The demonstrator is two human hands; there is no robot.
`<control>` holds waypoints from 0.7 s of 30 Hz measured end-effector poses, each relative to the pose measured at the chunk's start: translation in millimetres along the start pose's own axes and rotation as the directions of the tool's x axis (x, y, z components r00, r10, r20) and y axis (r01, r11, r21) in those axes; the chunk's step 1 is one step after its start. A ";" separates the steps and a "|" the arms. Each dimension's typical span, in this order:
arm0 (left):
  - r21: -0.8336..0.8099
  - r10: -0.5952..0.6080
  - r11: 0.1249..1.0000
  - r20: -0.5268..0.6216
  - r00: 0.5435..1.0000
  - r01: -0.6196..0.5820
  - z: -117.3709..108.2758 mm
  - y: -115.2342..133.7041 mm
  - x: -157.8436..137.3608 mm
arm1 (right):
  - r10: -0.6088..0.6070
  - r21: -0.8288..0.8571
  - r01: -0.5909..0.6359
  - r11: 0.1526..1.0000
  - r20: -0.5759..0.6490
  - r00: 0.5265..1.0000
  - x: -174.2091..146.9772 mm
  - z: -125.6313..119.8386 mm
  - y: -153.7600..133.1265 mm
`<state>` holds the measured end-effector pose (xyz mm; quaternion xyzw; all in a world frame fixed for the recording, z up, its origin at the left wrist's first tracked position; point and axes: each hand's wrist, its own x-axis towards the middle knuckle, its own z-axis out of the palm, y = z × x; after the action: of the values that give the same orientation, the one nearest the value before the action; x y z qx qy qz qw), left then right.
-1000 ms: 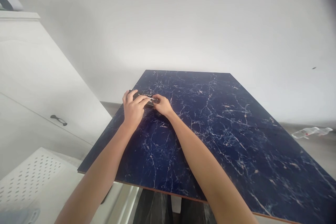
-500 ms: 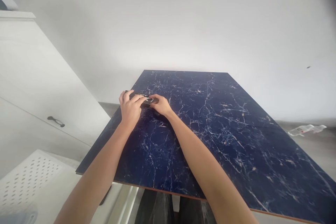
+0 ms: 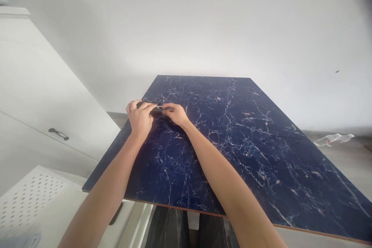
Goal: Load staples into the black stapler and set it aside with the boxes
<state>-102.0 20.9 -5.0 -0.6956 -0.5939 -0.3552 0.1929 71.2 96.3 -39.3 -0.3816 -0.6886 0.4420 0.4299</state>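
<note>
Blk oblong obj. [image 3: 157, 112], marbled tbl. [image 3: 221, 131]

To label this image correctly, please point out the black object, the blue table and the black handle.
Black object [image 3: 157, 112]: head view, exposed near side.
Blue table [image 3: 247, 147]: head view, bare top.
Black handle [image 3: 52, 130]: head view, its left end.

A room in what looks like a home: a white cabinet [image 3: 37, 81] with a dark, looped pull handle [image 3: 58, 134] stands left of a blue, marble-patterned tabletop [image 3: 250, 155] set near a pale wall [image 3: 186, 23]. A white perforated panel [image 3: 31, 195] sits at lower left; clear plastic [image 3: 331, 139] lies beyond the right edge.
</note>
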 end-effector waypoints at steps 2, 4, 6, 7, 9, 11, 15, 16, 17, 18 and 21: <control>0.011 -0.019 1.000 -0.008 1.000 0.019 -0.2 0.7 0.1 | -0.005 0.012 0.005 1.000 -0.008 1.000 1.1 0.6 0.7; 0.007 -0.032 0.999 -0.022 0.999 0.032 -0.6 2.2 0.2 | 0.001 0.037 0.000 0.999 -0.018 1.000 2.2 0.5 1.4; -0.004 -0.048 0.999 -0.040 0.998 0.048 -1.1 3.8 0.3 | -0.003 0.097 0.007 0.995 -0.039 0.999 3.3 -0.3 2.1; -0.008 -0.058 0.998 -0.048 0.997 0.057 -1.4 4.4 0.3 | -0.007 0.139 0.015 0.990 -0.056 0.998 3.8 -0.9 2.3; -0.008 -0.076 0.997 -0.054 0.996 0.076 -1.8 5.1 0.7 | -0.006 0.223 0.028 0.974 -0.097 0.995 4.8 -2.5 2.7; -0.006 -0.091 0.996 -0.053 0.994 0.091 -2.0 5.2 1.3 | 0.018 0.296 0.019 0.955 -0.123 0.992 6.0 -4.4 3.2; -0.014 -0.102 0.995 -0.040 0.994 0.102 -1.6 5.8 2.8 | 0.108 0.427 -0.019 0.904 -0.186 0.977 9.9 -8.5 5.2; -0.011 -0.103 0.995 -0.035 0.994 0.103 -1.5 6.3 3.1 | 0.136 0.446 -0.025 0.895 -0.218 0.967 11.0 -9.4 5.7; -0.006 -0.102 0.995 -0.031 0.994 0.102 -1.5 6.9 3.2 | 0.161 0.445 -0.038 0.894 -0.241 0.957 12.0 -10.1 6.1; -0.001 -0.099 0.995 -0.029 0.995 0.099 -1.5 7.7 3.3 | 0.179 0.428 -0.055 0.902 -0.254 0.950 12.8 -10.3 6.4; 0.010 -0.080 0.997 -0.034 0.996 0.080 -2.1 10.6 2.8 | 0.188 0.337 -0.105 0.936 -0.224 0.956 12.4 -8.6 4.9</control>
<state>-92.2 19.1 0.0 -0.6642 -0.6199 -0.3710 0.1923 75.6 111.5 -38.7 -0.4101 -0.5166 0.5271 0.5359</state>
